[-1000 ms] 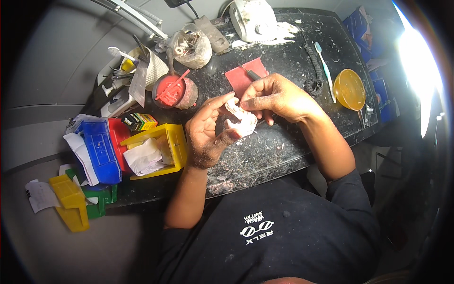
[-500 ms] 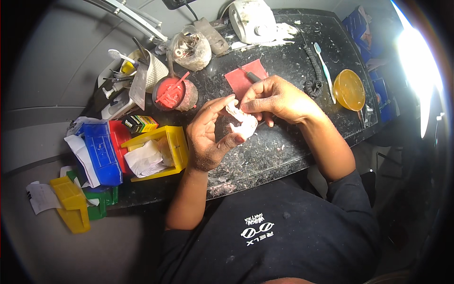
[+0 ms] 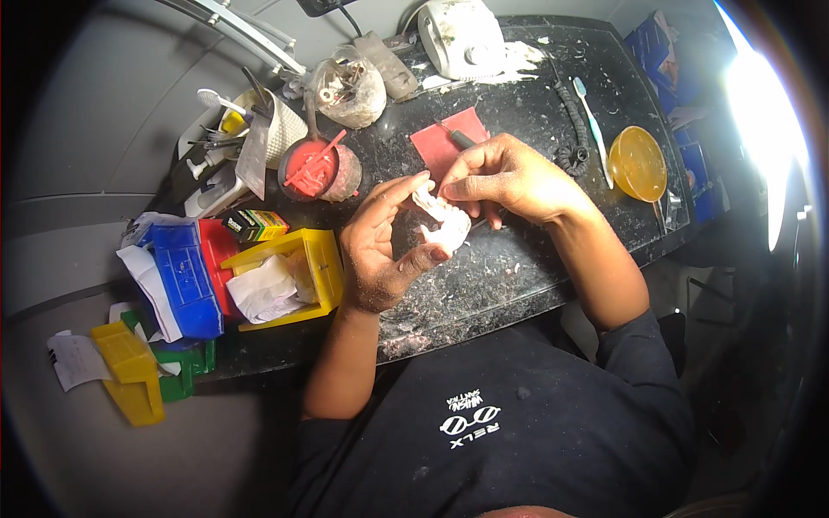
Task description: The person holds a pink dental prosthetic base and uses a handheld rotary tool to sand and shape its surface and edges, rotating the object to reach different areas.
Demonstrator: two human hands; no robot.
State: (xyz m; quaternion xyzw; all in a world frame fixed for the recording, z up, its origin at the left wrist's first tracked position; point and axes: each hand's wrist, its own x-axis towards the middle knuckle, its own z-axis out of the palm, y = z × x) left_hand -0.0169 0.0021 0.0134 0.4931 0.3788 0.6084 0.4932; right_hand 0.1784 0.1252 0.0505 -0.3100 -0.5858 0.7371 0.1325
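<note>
Over the front part of the dark workbench (image 3: 484, 289), my left hand (image 3: 377, 242) holds a pale, curved plaster dental cast (image 3: 447, 231) between its thumb and fingers. Its arch shape has a gap toward my left palm. At the cast's far edge, my right hand (image 3: 511, 183) is closed, thumb and index finger pinched together against it. Whether a small piece also sits in that pinch cannot be made out. White dust covers both hands. Just beyond them lies a pink wax sheet (image 3: 436, 148) with a dark-handled tool (image 3: 463, 138) resting on it.
Left of my hands stands a pot of red wax pieces (image 3: 313, 170), with a yellow bin (image 3: 325, 274) and a blue bin (image 3: 186, 281) nearer. A toothbrush (image 3: 591, 129) and an orange bowl (image 3: 638, 164) lie right. A white machine (image 3: 462, 39) stands at the back.
My right hand's fingers have shifted very slightly at the cast's edge. My left hand and the cast stay in nearly the same place.
</note>
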